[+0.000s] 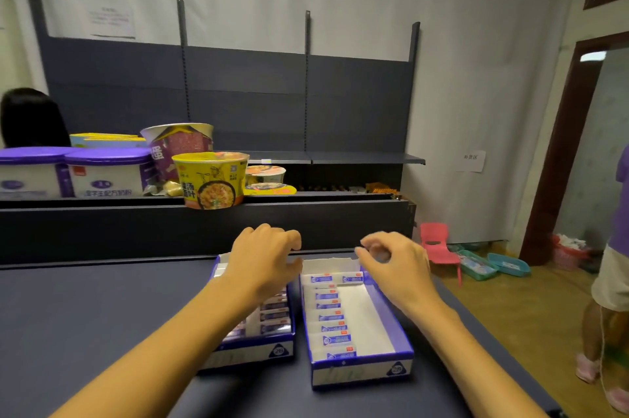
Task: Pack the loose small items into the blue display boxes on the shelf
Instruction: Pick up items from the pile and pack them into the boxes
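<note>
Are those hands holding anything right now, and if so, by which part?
It cannot be told for sure. The left hand and right hand hover with curled fingers over the blue boxes; no item shows in either.

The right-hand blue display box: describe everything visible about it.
The right-hand blue display box is an open-topped cardboard tray, blue outside and white inside, with a round-cornered triangular logo on its white-fronted near wall. It lies flat on the dark shelf top, beside the left box. One row of small white-and-blue packets stands along its left side; the right half shows bare white floor. The right hand hovers over its far end, fingers curled; whether it touches is unclear.
</note>
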